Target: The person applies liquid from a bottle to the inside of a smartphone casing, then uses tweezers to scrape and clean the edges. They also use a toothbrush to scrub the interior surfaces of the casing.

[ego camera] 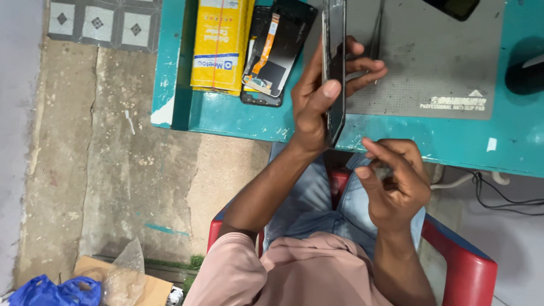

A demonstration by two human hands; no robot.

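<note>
Left hand (315, 96) holds a phone frame (335, 68) edge-on over the worktop (453, 141) rim. Right hand (394, 184), at 5 o'clock from it, pinches something small, unclear. Opened phone back (276, 54) lies at 10 o'clock; reassembly looks unfinished.

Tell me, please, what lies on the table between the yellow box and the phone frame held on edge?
In the head view, an opened phone part with an orange flex cable lies between the yellow box and the phone frame.
</note>
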